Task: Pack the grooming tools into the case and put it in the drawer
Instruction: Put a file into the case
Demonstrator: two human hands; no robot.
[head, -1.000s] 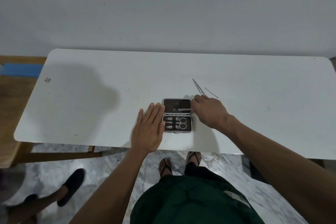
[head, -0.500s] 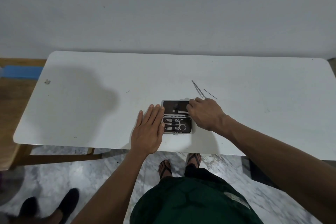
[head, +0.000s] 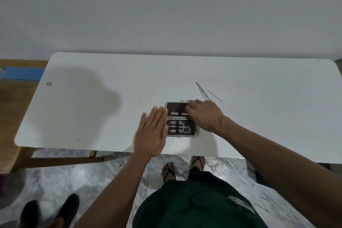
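A small open grooming case (head: 180, 106) lies on the white table (head: 92, 116) near its front edge. Its lower half holds two clippers (head: 174, 122) and scissors (head: 186, 128) under a strap. A pale nail file (head: 176, 113) lies across the upper half. My right hand (head: 205, 114) covers the case's right side, its fingers curled on the file's right end. My left hand (head: 151, 135) lies flat on the table, fingertips against the case's left edge. Tweezers (head: 201, 90) and a thin metal pick (head: 214, 95) lie loose on the table just behind my right hand.
A grey wall rises directly behind the table. A wooden bench (head: 11, 116) and a blue strip (head: 22, 73) are at the left. Another person's black shoes (head: 66, 209) stand on the marble floor at lower left. A small scrap (head: 49, 83) sits on the table's left end.
My right hand has moved left from beside the case onto its upper half, bringing the nail file in with it. My left hand has stayed put. The black shoes have shifted.
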